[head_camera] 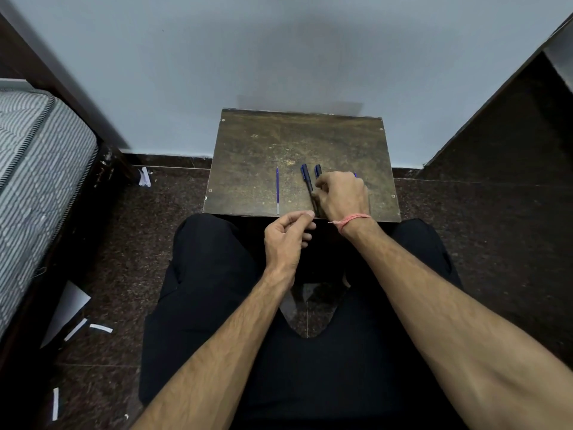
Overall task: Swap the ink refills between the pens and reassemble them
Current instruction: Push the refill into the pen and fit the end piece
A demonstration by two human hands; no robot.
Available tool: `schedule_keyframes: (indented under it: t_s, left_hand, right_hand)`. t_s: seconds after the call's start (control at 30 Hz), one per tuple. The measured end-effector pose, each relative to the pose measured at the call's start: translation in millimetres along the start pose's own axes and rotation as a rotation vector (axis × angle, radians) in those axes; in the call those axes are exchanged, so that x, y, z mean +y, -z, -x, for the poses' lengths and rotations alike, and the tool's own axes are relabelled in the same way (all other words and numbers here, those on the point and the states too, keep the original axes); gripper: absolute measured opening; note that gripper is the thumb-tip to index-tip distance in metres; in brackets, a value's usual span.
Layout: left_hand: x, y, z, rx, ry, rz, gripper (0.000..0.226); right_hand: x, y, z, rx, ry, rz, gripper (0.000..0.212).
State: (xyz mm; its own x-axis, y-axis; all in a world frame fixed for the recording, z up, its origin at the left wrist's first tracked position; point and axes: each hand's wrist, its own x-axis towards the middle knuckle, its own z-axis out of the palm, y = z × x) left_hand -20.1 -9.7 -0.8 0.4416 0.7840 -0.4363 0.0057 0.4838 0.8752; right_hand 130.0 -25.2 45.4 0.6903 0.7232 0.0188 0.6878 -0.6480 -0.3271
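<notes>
Blue plastic, thin and light: one refill point(277, 190) lies alone on the table point(248, 144) (bendy, so pinch mid-shaft). Right hand point(341, 197) curls over two pens point(307, 178); grip unclear. Left hand point(286, 235) pinches shut, contents unseen.

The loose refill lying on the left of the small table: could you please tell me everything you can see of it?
The refill is a thin, straight blue-violet tube, plastic by its look, with a pale, silvery tip at the end nearer the person. It lies flat on the worn brown table, pointing away from the person, left of the two dark pens. It lies bare, outside any pen barrel. Nothing touches it except the table; both hands are clear of it.
</notes>
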Motion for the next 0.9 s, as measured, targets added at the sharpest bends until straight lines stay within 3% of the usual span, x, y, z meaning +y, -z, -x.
schedule_keyframes:
  t_s: [0.33,0.5,0.63,0.73,0.9]
  left_hand:
    - [-6,2,-4,-0.001,-0.004,-0.023,0.014]
    - [-7,3,-4,-0.014,0.035,-0.032,0.011]
    - [-8,2,-3,-0.037,0.047,-0.045,0.01]
    - [-7,0,-2,-0.081,0.03,-0.063,0.016]
    - [-15,-4,0,-0.171,-0.049,-0.189,0.021]
  right_hand:
    - [25,3,13,-0.064,-0.119,-0.006,0.022]
    - [31,7,26,-0.136,-0.138,0.032,0.009]
    - [39,15,53,-0.185,-0.25,-0.249,0.026]
    - [42,17,75,-0.345,-0.23,-0.553,0.022]
    - [38,9,95,-0.348,-0.069,-0.463,0.024]
